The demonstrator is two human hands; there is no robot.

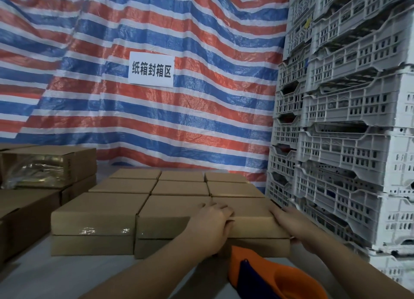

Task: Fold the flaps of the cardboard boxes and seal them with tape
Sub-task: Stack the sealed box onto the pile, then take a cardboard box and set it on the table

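Nearest the camera an orange tape dispenser [266,276] lies on the grey table [56,276], just in front of the near-right cardboard box [253,222]. It sits close under both forearms — a careless elbow could knock it off the edge, and that is the first risk here.

The second risk is in the box itself. It is the top one of a two-high stack at the right end of the front row, and it looks slightly skewed against its neighbour. If it is pushed unevenly it may slide off the box below, or its lid flap may spring up, since no tape shows on its front face; the middle box [165,220] and the left box [94,218] both carry a shiny strip along the front seam.

The left hand [210,222] lies over the box's left top edge, fingers curled down onto the lid and gripping that corner. The right hand [291,224] holds the right end, fingers laid along the top edge and thumb low on the side; how tightly it clamps I cannot tell.

Behind stand two more rows of closed boxes, then a striped tarpaulin [201,119] with a paper sign [152,70], and stacked white crates [349,119] at right.
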